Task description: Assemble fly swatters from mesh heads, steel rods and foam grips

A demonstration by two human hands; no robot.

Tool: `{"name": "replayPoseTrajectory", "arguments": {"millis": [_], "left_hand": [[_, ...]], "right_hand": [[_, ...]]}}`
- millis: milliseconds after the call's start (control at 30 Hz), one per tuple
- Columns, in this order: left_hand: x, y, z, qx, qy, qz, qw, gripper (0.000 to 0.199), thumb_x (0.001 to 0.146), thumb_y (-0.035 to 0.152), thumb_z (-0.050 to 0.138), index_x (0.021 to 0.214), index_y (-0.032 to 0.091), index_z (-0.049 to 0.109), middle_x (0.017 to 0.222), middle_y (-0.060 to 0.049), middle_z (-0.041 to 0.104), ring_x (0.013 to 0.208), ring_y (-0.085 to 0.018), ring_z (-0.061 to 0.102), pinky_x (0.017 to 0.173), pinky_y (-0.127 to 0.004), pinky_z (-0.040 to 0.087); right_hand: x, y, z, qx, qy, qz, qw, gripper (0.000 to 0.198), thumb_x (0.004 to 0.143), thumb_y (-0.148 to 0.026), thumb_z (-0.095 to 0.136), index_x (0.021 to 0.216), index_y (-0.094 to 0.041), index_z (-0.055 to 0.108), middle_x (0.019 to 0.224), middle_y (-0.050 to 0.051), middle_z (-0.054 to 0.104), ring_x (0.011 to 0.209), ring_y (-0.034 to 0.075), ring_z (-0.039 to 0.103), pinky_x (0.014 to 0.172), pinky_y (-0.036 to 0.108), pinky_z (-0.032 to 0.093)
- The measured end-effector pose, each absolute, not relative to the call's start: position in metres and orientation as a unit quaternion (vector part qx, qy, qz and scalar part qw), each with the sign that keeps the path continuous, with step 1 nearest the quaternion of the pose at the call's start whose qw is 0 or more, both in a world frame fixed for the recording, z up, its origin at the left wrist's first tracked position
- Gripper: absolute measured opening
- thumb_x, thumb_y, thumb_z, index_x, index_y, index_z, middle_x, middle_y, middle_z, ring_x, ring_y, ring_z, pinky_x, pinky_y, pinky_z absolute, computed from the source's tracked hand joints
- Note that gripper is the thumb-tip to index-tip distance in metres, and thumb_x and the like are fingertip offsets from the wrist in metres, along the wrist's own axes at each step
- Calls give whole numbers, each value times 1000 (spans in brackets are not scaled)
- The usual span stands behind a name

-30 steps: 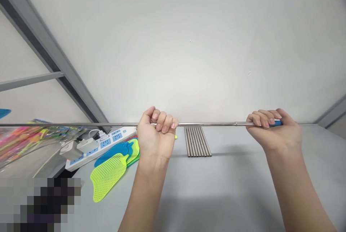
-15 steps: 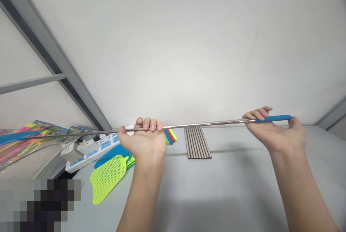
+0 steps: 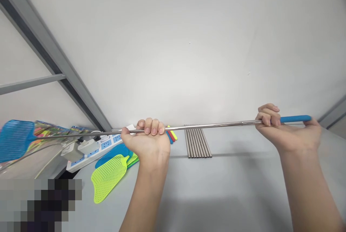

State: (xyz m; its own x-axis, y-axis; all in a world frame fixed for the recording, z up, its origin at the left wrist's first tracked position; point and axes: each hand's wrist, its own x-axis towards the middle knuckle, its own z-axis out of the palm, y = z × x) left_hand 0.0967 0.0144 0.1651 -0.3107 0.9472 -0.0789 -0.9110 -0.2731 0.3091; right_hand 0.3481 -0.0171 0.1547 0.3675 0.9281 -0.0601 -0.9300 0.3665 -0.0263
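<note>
A long, thin silver metal rod [image 3: 216, 125], raised above the grey tabletop [image 3: 229, 185], carries its broad blue plastic swatter head [image 3: 16, 140] far out past the left hand [image 3: 150, 141].

That hand's fingers are curled over the rod, and the right hand [image 3: 286, 133] is wrapped around it where the smooth blue grip [image 3: 296, 119] begins. With so much length out to the left, I'd worry that a loosened right hold could let the head dip towards the white power strip [image 3: 99, 148]. The small collar [image 3: 242, 123] suggests sliding sections, so an uneven pull might shift them. Lowered carelessly, the rod could knock the dull grey metal tubes [image 3: 198, 143] out of their row.
</note>
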Motion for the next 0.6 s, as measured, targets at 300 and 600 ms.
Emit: {"name": "replayPoseTrajectory", "arguments": {"millis": [300,600], "left_hand": [[109,12,164,76,148,794,585,30,79,35,23,54,19,26,43,6,20,35,-7,20,36,-21,19],[113,13,167,127,184,752,621,17,75,18,34,58,18,34,47,5,29,41,-8,33,45,-22,31]], "right_hand": [[347,-12,148,-18,-58,455,888,14,61,-29,26,71,-20,26,53,-5,20,38,8,17,34,23,19],[375,-18,157,-100,-36,423,900,24,69,-40,13,62,-20,26,45,-5,18,32,6,17,29,23,13]]}}
